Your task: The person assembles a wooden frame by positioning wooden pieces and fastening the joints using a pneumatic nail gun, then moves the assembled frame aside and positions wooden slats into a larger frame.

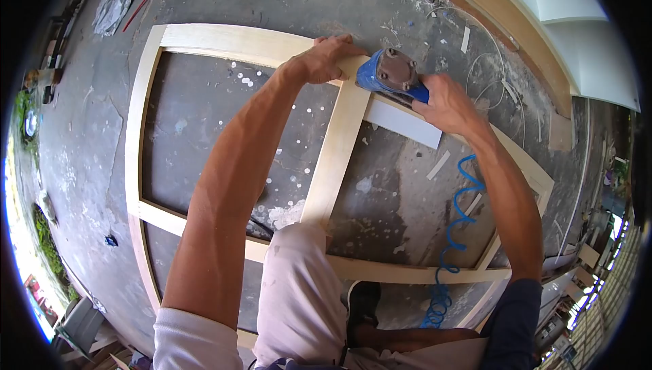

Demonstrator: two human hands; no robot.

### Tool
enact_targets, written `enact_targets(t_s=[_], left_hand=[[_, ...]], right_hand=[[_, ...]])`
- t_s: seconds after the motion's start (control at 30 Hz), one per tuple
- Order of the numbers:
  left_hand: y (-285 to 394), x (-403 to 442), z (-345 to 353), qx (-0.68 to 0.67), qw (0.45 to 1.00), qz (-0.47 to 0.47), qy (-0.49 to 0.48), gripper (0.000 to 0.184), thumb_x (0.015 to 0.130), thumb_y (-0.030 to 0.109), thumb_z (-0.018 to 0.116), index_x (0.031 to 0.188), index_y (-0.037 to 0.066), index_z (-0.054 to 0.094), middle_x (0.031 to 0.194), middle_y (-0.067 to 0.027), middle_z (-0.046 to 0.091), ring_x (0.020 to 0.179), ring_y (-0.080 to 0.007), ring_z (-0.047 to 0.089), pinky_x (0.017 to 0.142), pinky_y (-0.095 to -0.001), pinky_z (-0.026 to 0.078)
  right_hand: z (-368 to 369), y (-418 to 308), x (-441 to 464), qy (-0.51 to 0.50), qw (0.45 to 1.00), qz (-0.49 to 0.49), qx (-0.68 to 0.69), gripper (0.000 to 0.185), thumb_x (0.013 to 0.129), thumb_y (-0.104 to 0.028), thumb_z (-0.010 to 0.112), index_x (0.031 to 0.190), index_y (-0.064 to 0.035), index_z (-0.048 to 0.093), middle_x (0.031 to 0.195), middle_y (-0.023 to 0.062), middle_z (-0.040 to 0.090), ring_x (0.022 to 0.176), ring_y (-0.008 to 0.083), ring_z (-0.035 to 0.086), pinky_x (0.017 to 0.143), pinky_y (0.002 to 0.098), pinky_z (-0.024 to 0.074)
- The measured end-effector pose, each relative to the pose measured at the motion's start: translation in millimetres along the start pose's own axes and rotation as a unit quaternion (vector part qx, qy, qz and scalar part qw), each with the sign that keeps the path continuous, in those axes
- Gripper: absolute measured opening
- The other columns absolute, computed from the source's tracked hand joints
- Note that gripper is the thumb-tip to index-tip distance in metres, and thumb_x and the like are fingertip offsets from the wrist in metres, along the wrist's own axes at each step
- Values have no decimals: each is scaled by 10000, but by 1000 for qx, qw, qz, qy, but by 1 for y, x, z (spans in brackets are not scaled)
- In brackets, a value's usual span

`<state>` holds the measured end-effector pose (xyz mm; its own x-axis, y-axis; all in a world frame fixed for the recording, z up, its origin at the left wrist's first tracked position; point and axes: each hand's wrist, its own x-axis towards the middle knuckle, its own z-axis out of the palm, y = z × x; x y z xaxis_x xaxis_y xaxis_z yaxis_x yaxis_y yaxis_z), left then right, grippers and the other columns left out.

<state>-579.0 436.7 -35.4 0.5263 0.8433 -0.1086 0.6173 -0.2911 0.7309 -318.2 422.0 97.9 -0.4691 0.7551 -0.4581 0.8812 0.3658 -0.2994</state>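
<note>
Gripping the handle of a blue pneumatic nailer with a round, brownish-grey metal cap (396,69), the person's right hand (449,106) is closed, its fingers wrapped out of sight. The left hand (326,59) is partly curled over the far rail of a large, pale wooden frame (333,159), beside the nailer; whether it pinches the wood or only presses down cannot be told. The frame lies flat on the stained grey concrete floor (102,132), under the left hand and reaching out to both sides and back toward the knee (293,244). The nailer's body is just to the left of the right hand, over the place where the far rail meets a crossbar.

The nailer looks dense and top-heavy, so the handle is likely its best hold, with a firm wrist to keep the cap from tipping. The frame seems stiff along each bar but wide and awkward, and its slim joints could twist if it were lifted by one corner; two opposite rails would probably carry it better. Nearer the body than the right hand, a flat white strip (407,125) sits along the rail and looks light and easily nudged. Below that hand, a springy blue coiled hose (458,210) could snag or tug.
</note>
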Motion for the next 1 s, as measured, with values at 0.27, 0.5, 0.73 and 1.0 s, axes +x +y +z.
enact_targets(t_s=[0.27,0.5,0.73,1.0], left_hand=[[0,0,-1,-7,1000,-2,0,671,686,101,774,1328,239,637,1180,-76,589,1227,-296,499,1087,-462,292],[-3,3,2,-1,1000,-18,-9,718,674,92,778,1357,249,622,1218,-71,588,1228,-288,503,1087,-449,296],[-7,0,4,-15,999,19,25,656,674,87,753,1317,151,638,1115,-108,589,1134,-325,542,1047,-468,363],[-6,0,3,-18,999,22,34,709,639,57,729,1338,108,627,1122,-135,593,1068,-340,595,999,-432,436]], right_hand=[[-2,-1,4,-10,1000,-8,0,356,803,-161,638,1135,-46,694,902,281,679,899,458,655,837,502,518],[-4,0,2,-12,1000,-10,3,348,794,-153,645,1115,-30,696,917,282,677,898,454,658,838,502,521],[-2,7,-2,4,1000,-14,17,365,780,-131,632,1127,-34,694,921,285,680,897,454,662,840,490,526],[-3,8,-7,-12,1000,19,5,392,786,-149,642,1164,-58,690,925,280,685,897,455,665,825,495,528]])
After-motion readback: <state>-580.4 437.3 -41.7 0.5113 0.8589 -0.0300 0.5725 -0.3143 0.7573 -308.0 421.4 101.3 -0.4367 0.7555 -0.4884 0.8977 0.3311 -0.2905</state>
